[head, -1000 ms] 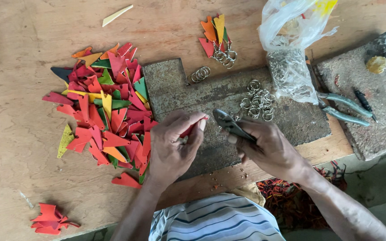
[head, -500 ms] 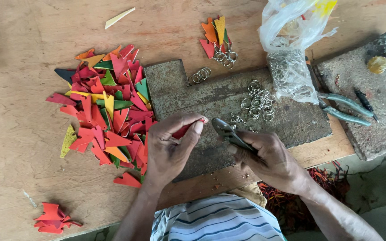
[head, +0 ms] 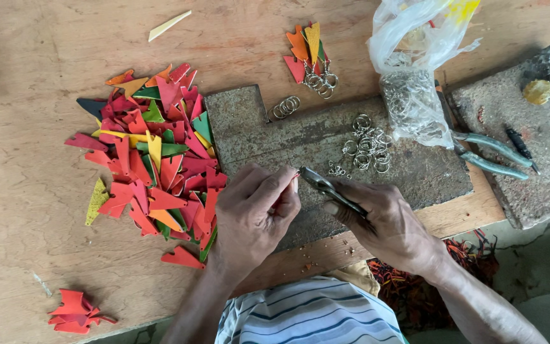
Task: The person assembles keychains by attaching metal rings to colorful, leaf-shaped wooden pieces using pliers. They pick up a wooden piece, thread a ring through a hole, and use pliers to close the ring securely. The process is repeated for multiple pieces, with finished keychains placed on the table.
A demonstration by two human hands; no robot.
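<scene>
My left hand (head: pixel 254 210) pinches a small red leather piece (head: pixel 286 191) between thumb and fingers, mostly hidden by the fingers. My right hand (head: pixel 389 223) grips small metal pliers (head: pixel 326 188), whose jaws point left and meet the red piece at my left fingertips. Both hands hover over a worn grey metal block (head: pixel 275 137). A heap of red, orange, green and yellow leather cut-outs (head: pixel 154 156) lies just left of my left hand. Loose metal key rings (head: pixel 367 150) sit on the block beyond the pliers.
A clear plastic bag of rings (head: pixel 415 102) stands at the back right. Green-handled pliers (head: pixel 488 153) lie beside a second rough block (head: pixel 542 172). Finished pieces with rings (head: pixel 310 57) lie at the back. A small red pile (head: pixel 74 312) sits near the front-left table edge.
Both hands have stayed over the block. The plier jaws have closed in on the red piece at my left fingertips.
</scene>
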